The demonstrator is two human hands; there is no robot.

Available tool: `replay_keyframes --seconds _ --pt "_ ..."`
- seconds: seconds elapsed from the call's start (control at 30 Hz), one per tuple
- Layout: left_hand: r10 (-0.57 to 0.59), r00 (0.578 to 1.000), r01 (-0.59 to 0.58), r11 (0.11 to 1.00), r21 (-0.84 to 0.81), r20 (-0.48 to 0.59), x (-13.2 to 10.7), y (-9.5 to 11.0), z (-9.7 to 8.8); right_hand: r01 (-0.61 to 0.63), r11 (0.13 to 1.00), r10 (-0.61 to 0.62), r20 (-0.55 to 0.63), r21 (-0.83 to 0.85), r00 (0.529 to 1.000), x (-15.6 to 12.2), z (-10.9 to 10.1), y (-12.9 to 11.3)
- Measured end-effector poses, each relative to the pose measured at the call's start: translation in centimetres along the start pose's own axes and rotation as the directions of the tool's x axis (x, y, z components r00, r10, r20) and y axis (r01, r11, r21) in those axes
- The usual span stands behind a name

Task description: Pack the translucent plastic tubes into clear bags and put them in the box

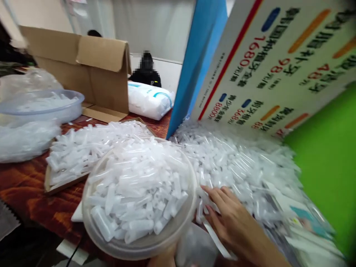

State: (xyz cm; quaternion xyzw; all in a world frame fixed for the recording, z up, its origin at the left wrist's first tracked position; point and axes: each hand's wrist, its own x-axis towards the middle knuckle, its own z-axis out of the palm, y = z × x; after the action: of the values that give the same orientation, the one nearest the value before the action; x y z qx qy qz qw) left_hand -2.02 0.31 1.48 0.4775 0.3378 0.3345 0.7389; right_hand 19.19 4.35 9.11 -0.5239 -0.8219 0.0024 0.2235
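Note:
A round clear plastic bowl [178,226] heaped with small clear plastic tubes sits tilted in front of me. My left hand [164,260] shows only as a fingertip patch under the bowl's near rim, seemingly holding it up. My right hand [230,218] lies just right of the bowl with fingers stretched onto a big loose pile of clear tubes [244,163], touching the tubes and a thin white strip [215,239].
A flat cardboard tray of tubes [83,155] lies to the left on the red-brown table [25,185]. Behind are an open cardboard box [91,70], a pale basin [41,105], plastic bags, a printed board [272,63] and a green panel [328,159]. A person in black sits far back.

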Motion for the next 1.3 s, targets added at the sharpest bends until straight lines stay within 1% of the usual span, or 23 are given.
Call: replay_keyframes --seconds 0.07,0.1,0.13,0.17,0.2,0.27,0.3,0.33,0.37,0.43,0.47,0.53,0.67,0.73,0.87,0.9,0.97,1.03,1.1,1.13,1.23,1.27,1.3 --pt "-0.039 0.999 0.039 0.999 -0.019 -0.006 0.0 0.0 0.0 -0.184 0.973 0.183 0.025 0.138 0.983 -2.5 0.2 0.5" --pt "-0.060 0.998 0.059 0.998 -0.031 -0.017 0.1 0.2 0.0 -0.290 0.924 0.288 0.043 0.249 0.957 -3.6 0.3 0.5" --pt "-0.088 0.996 0.088 0.995 -0.036 -0.019 0.1 0.6 0.1 -0.383 0.841 0.390 0.063 0.383 0.919 -4.5 0.4 0.3" --pt "-0.128 0.992 0.128 0.991 -0.026 0.001 0.3 1.0 0.3 -0.447 0.720 0.479 0.086 0.531 0.874 -5.3 0.6 0.1" --pt "-0.174 0.984 0.175 0.985 -0.009 0.047 0.6 1.3 0.5 -0.468 0.569 0.551 0.109 0.676 0.828 -6.0 0.7 -0.2" --pt "-0.248 0.957 0.252 0.968 -0.007 0.154 1.1 1.6 1.3 -0.384 0.232 0.652 0.150 0.894 0.743 -7.3 1.0 -0.8" --pt "-0.275 0.940 0.284 0.959 -0.017 0.202 1.3 1.6 1.7 -0.304 0.085 0.689 0.165 0.949 0.706 -7.9 1.2 -1.1" --pt "-0.296 0.924 0.312 0.950 -0.029 0.244 1.5 1.4 2.1 -0.231 -0.032 0.718 0.183 0.972 0.671 -8.6 1.4 -1.3" --pt "-0.315 0.907 0.339 0.940 -0.039 0.281 1.7 1.1 2.5 -0.176 -0.117 0.744 0.204 0.977 0.637 -9.2 1.7 -1.5" --pt "-0.352 0.871 0.386 0.922 -0.034 0.342 1.9 0.5 3.2 -0.134 -0.196 0.764 0.237 0.971 0.600 -10.6 2.3 -1.5" --pt "-0.364 0.857 0.401 0.916 -0.028 0.365 2.0 0.3 3.5 -0.145 -0.199 0.763 0.246 0.969 0.598 -11.3 2.5 -1.4" --pt "-0.369 0.841 0.409 0.912 -0.019 0.396 2.0 0.2 4.0 -0.206 -0.149 0.758 0.245 0.967 0.605 -12.7 2.5 -0.9" --pt "-0.343 0.824 0.380 0.925 0.009 0.451 1.8 0.7 4.6 -0.332 0.035 0.721 0.206 0.943 0.662 -14.7 1.4 0.0" --pt "-0.328 0.826 0.353 0.935 0.033 0.458 1.8 0.8 4.9 -0.334 0.098 0.708 0.170 0.938 0.685 -15.1 0.8 0.0" --pt "-0.282 0.853 0.263 0.959 0.104 0.439 1.6 0.5 5.1 -0.214 0.051 0.741 0.106 0.976 0.663 -15.2 0.4 -0.5" --pt "-0.269 0.861 0.238 0.963 0.125 0.432 1.5 0.4 5.1 -0.195 0.058 0.750 0.086 0.979 0.656 -15.3 0.5 -0.6" --pt "-0.268 0.873 0.224 0.963 0.153 0.407 1.1 0.2 5.1 -0.204 0.119 0.765 0.042 0.972 0.643 -15.7 0.5 -0.5" --pt "-0.318 0.881 0.286 0.948 0.141 0.350 0.7 0.0 5.1 -0.253 0.169 0.761 0.038 0.953 0.648 -16.1 0.4 -0.3" --pt "-0.380 0.879 0.366 0.925 0.106 0.288 0.3 -0.1 5.2 -0.315 0.181 0.723 0.091 0.932 0.685 -16.2 0.1 -0.2" --pt "-0.391 0.882 0.380 0.920 0.097 0.263 0.2 -0.1 5.3 -0.340 0.202 0.683 0.117 0.918 0.721 -16.2 -0.1 -0.2" --pt "-0.356 0.903 0.334 0.934 0.130 0.242 0.3 -0.2 5.2 -0.354 0.301 0.485 0.177 0.886 0.856 -15.6 -0.8 -0.6" --pt "-0.335 0.909 0.307 0.940 0.148 0.247 0.4 -0.3 5.2 -0.356 0.304 0.428 0.207 0.884 0.880 -15.5 -0.9 -0.9" --pt "-0.315 0.914 0.279 0.946 0.166 0.255 0.5 -0.3 5.1 -0.369 0.281 0.395 0.244 0.886 0.886 -15.4 -0.9 -1.1"
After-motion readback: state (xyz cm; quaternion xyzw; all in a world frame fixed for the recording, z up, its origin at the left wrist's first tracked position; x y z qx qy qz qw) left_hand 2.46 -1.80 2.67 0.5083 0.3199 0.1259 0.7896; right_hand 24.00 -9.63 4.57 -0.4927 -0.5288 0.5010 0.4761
